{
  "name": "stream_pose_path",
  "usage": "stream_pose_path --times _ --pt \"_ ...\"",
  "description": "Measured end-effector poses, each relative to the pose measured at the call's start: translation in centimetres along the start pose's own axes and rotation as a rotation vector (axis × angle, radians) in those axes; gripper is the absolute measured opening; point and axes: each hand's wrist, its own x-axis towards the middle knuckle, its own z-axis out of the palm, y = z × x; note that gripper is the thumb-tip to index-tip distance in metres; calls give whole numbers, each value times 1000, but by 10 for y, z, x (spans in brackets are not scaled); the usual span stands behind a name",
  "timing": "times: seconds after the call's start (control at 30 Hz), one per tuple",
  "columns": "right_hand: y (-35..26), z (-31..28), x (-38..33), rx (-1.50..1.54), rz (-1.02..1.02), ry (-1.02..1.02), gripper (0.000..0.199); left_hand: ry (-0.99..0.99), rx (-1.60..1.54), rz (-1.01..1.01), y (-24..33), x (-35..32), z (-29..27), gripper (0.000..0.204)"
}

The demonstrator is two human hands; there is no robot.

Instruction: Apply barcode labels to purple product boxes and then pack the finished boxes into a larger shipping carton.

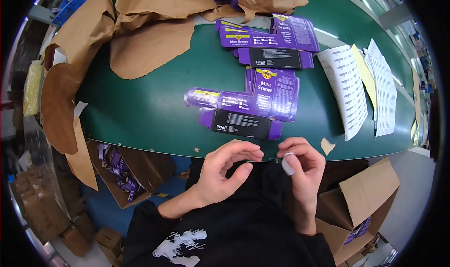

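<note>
My fingers (300, 161) on the right hand (302, 173) are pinched together on a small white sticker (288, 164), held near the thumb tip just off the near edge of the green table (150, 112). The fingers (243, 149) of my left hand (225, 171) are curled and slightly apart, holding nothing, their tips just beside the right hand. Judging by how things lie, the work is early on: the stack of flat purple printed cartons (253, 105) sits just beyond my hands, a second stack of the same cartons (272, 44) lies farther back, and I cannot see a sticker put on the top one. White sheets of printed labels (349, 88) lie to my right, crumpled brown paper (140, 37) to my left, and open cardboard boxes (361, 206) stand below the table edge.
</note>
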Motion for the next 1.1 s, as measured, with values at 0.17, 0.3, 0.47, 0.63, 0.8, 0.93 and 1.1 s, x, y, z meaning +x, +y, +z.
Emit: stream_pose_path --times 0.17,0.3,0.47,0.63,0.8,0.93,1.1 --pt "-9 -1 2 94 110 -44 11 65 417 268 9 12 -36 31" --pt "-21 -2 11 76 180 -174 22 160 764 565 14 26 -63 20" --pt "-34 0 23 157 410 -292 35 129 895 650 9 25 -75 19" --pt "-31 8 31 59 520 -354 43 9 961 670 7 27 -74 20" --pt "-32 7 37 69 598 -333 43 -81 1012 654 6 31 -73 26" --pt "-30 6 37 75 619 -323 43 -123 1051 588 7 35 -71 30" --pt "-30 3 36 88 629 -315 43 -149 1060 515 8 39 -69 32"
